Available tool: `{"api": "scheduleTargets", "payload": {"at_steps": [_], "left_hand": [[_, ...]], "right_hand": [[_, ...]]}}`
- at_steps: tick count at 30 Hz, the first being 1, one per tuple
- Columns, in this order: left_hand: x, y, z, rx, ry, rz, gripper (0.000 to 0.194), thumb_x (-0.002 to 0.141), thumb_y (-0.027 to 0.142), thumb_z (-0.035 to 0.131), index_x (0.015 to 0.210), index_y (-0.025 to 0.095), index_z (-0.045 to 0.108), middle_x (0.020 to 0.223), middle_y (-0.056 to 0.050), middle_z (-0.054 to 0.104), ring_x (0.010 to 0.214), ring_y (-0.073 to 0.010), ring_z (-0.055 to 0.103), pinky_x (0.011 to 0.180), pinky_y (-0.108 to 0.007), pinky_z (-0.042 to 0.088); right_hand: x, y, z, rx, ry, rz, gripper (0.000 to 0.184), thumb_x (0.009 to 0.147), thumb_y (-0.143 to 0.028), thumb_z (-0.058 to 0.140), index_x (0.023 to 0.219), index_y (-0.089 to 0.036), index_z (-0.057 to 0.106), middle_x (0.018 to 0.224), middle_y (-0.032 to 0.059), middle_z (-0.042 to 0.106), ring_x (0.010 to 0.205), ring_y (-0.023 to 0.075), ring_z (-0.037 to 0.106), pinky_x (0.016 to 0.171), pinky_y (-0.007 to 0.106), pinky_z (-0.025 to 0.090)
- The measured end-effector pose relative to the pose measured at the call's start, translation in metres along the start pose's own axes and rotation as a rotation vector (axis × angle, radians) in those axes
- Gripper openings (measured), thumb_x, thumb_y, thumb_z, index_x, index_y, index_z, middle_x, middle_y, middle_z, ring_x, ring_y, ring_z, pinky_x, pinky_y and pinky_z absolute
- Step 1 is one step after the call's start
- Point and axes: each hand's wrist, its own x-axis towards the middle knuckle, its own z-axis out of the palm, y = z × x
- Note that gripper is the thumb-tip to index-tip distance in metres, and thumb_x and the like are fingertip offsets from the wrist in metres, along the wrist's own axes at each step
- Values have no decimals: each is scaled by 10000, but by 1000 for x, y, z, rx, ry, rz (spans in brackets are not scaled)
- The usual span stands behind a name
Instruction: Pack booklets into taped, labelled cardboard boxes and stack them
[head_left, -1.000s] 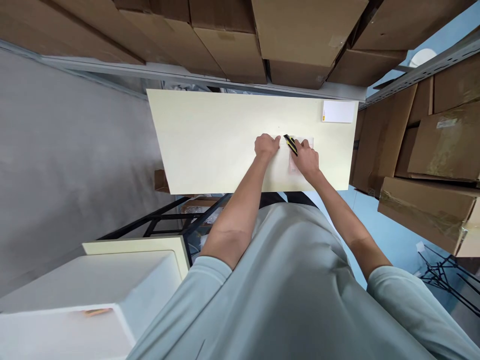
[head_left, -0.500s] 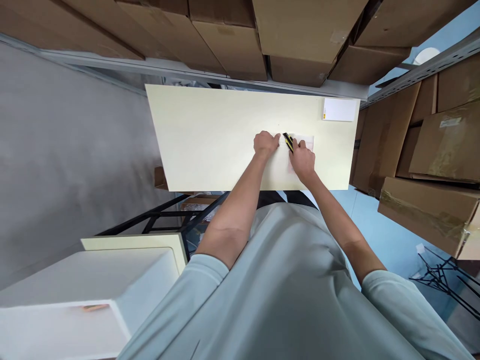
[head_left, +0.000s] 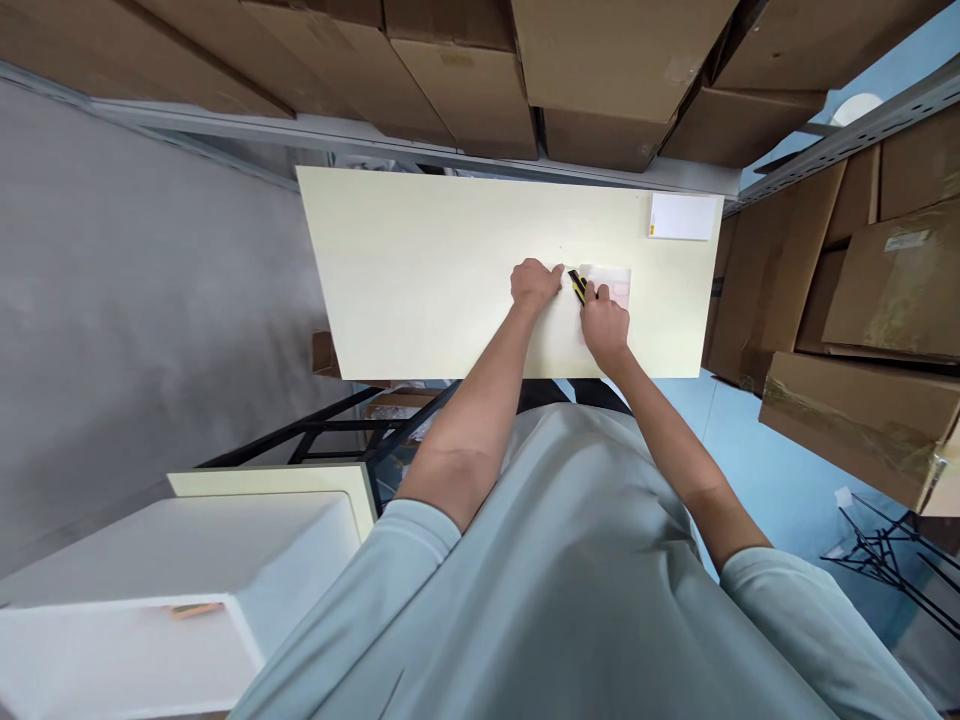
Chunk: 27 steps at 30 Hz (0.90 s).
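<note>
We're prob cutting rn, right hand (head_left: pixel 604 322) closed round knife (head_left: pixel 578 286), left hand (head_left: pixel 534 284) curled, can't tell on what, next move needs steadiness imo

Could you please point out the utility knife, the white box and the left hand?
Utility knife (head_left: pixel 578 287): head view, on its black and yellow body.
White box (head_left: pixel 682 217): head view, on its top.
Left hand (head_left: pixel 533 283): head view, on its back.

Our left hand (head_left: pixel 536 283) rests on the rectangular cream tabletop (head_left: pixel 412 270). Our right hand (head_left: pixel 604 322) grips a black-and-yellow utility knife (head_left: pixel 577 286), over a pale sheet with pink printing (head_left: pixel 619 284). We note a flat white rectangular box (head_left: pixel 681 217) at the far right corner, and brown cardboard boxes (head_left: pixel 600 60) shelved beyond.
</note>
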Motion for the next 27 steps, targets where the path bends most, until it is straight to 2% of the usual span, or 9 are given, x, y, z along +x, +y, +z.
{"api": "scheduleTargets", "payload": {"at_steps": [14,18,27], "left_hand": [[-2,2,-4,-54,-33,0,366,1011,456,621,882,184,828,816,-117,799,977,-304,755,1007,-403,553],[-1,1,-6,-58,-43,10,370,1012,446,622,821,192,813,792,-111,796,963,-289,759,996,-389,559],[-2,-2,-6,-47,-62,33,376,1026,446,602,835,200,813,785,-109,803,942,-277,772,989,-375,571]], "right_hand": [[-26,-7,12,-53,-10,16,568,1110,-132,329,1669,-97,427,1378,259,631,1080,275,773,833,334,629],[-37,-9,15,-56,-19,8,588,1095,-105,306,1670,-101,425,1380,262,634,1070,272,767,827,336,627],[-66,-19,25,-51,-65,30,643,1050,-42,319,1686,-89,401,1388,264,633,1061,270,745,804,344,632]]}}
